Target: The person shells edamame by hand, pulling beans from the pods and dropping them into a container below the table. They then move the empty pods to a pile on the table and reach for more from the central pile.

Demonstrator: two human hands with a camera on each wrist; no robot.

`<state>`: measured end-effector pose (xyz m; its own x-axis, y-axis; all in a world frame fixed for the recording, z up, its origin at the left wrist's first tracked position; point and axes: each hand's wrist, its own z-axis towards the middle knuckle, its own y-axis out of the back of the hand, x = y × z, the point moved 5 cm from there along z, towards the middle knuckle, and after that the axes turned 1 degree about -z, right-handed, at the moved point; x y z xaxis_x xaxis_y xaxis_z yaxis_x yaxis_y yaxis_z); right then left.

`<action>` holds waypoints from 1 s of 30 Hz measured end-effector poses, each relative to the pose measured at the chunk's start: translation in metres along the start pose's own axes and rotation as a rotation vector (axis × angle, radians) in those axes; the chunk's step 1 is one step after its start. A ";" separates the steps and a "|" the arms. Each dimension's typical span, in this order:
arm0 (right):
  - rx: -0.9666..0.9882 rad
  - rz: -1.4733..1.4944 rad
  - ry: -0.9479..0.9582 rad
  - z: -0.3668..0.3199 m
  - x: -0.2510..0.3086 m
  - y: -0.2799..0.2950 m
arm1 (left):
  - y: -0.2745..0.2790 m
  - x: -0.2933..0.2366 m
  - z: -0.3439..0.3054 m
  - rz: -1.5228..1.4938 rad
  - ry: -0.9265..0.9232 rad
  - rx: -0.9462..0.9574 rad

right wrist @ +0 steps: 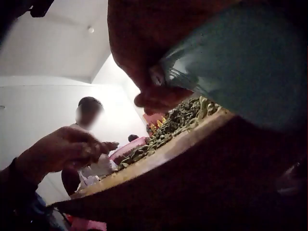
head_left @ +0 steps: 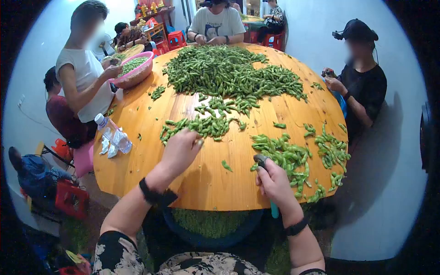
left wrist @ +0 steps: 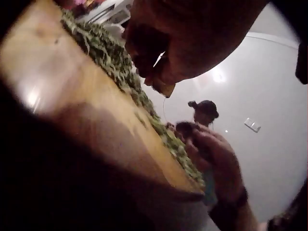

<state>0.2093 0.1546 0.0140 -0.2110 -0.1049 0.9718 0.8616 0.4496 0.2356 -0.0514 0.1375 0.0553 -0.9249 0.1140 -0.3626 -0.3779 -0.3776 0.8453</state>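
Note:
My left hand is at the near edge of a small heap of green soybean pods, its fingers loosely bent and no pod showing between them. In the left wrist view a bare gap shows between thumb and fingers. My right hand grips a teal-handled tool, whose handle sticks out below the palm. A dark rounded piece shows at the fingertips of that hand. Close beyond it lies a spread of lighter green pods. One single pod lies between the hands.
A big mound of pods covers the far part of the round wooden table. A plastic bottle lies among crumpled tissues at left. Beyond stands a pink basin. A dark tub sits below the near edge. Other people are around the table.

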 end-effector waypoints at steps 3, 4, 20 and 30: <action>-0.051 0.117 -0.024 -0.001 -0.019 -0.005 | -0.022 0.029 0.049 0.143 0.119 0.047; -0.058 0.086 -0.023 -0.002 -0.023 -0.006 | -0.033 0.041 0.057 0.220 0.254 0.149; 0.118 0.428 -0.246 0.022 0.011 -0.060 | -0.047 -0.023 -0.015 -0.797 0.120 0.336; 0.077 0.485 -0.263 0.015 0.004 -0.073 | -0.056 -0.026 -0.026 -0.543 -0.214 0.243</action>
<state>0.1383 0.1347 0.0009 0.0845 0.3504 0.9328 0.8544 0.4562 -0.2488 -0.0047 0.1319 0.0074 -0.5771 0.4217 -0.6994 -0.7705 0.0027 0.6374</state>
